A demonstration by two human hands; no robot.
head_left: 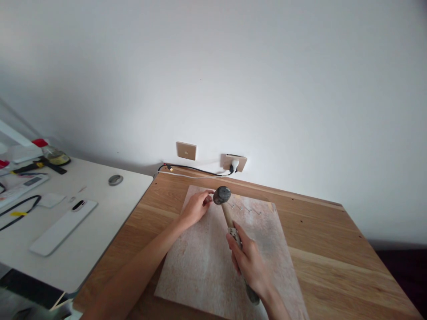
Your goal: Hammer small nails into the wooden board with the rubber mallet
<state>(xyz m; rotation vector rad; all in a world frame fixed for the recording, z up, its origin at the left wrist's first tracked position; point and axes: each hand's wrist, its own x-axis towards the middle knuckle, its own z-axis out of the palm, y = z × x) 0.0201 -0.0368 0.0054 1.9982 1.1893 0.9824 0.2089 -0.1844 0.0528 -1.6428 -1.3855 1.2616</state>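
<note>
My right hand (246,253) is wrapped round the handle of a hammer (222,194) with a thick, dark, blunt head. Its head hangs over the far part of a worn plywood board (190,271), just right of my left hand (197,206). The left thumb and fingertips are pinched together near the board's far edge; whatever they hold is too small to make out. To the right of the hammer head, several thin nails (250,210) stand in a row along the board.
The board lies on a wooden tabletop (327,253) against a white wall. A wall socket (236,163) with a plug and a black cable (196,169) sit behind. On the white table (110,213) at left are a phone (63,226), a tape roll (115,180) and a red-capped bottle (55,154).
</note>
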